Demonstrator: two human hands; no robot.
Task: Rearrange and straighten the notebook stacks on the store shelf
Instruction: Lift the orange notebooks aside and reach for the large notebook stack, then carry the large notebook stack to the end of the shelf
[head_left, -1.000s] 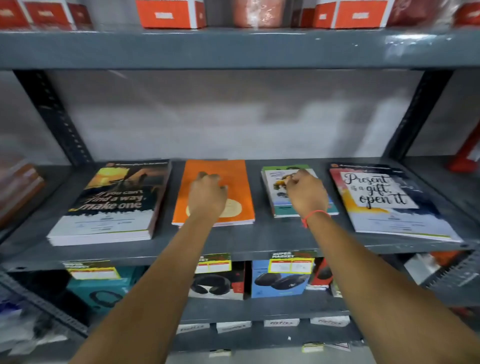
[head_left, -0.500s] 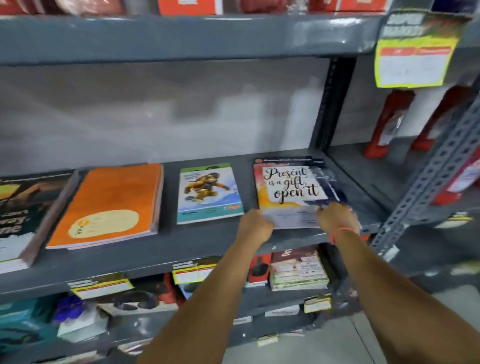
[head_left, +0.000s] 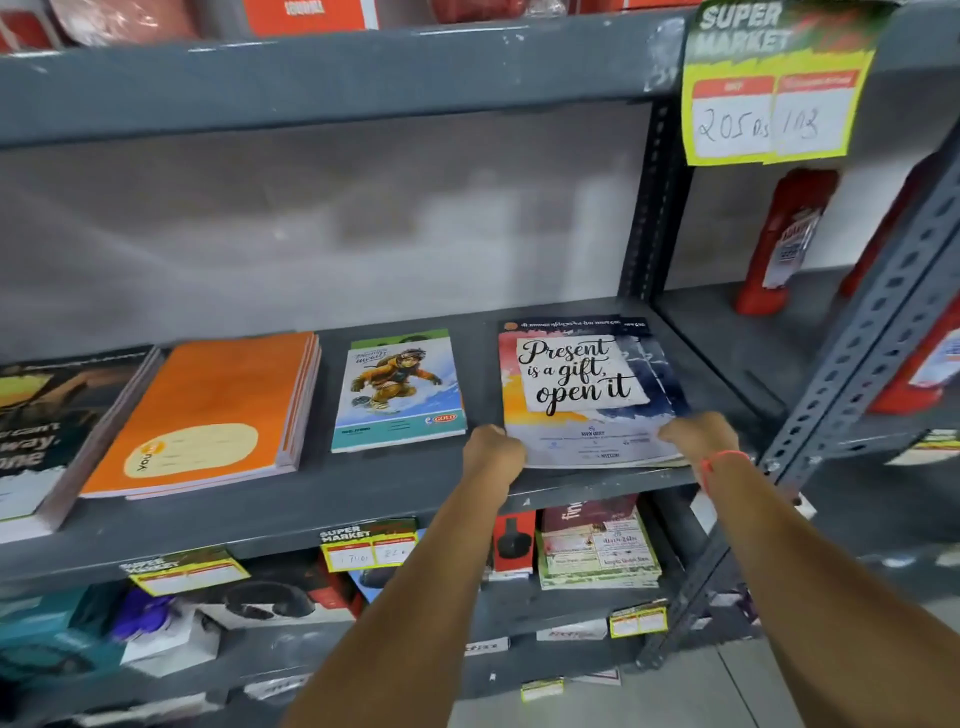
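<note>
Several notebook stacks lie flat on the grey shelf (head_left: 395, 493). At the right end is the "Present is a gift, open it" stack (head_left: 582, 384), slightly fanned at its right edge. My left hand (head_left: 491, 452) grips its front left corner and my right hand (head_left: 698, 436) grips its front right corner. To the left lie a small stack with a snowboarder cover (head_left: 397, 389), an orange stack (head_left: 208, 410), and a dark "make one" stack (head_left: 47, 431) cut off by the left edge.
A perforated grey upright (head_left: 852, 364) stands just right of my right arm. A yellow price tag (head_left: 774, 88) hangs from the shelf above. Red bottles (head_left: 779, 244) stand on the neighbouring shelf. Headphone boxes (head_left: 514, 540) and booklets (head_left: 597, 551) fill the shelf below.
My hands left the orange and snowboarder stacks and moved right to the "Present is a gift" stack, where both now hold its front corners. My view turned right.
</note>
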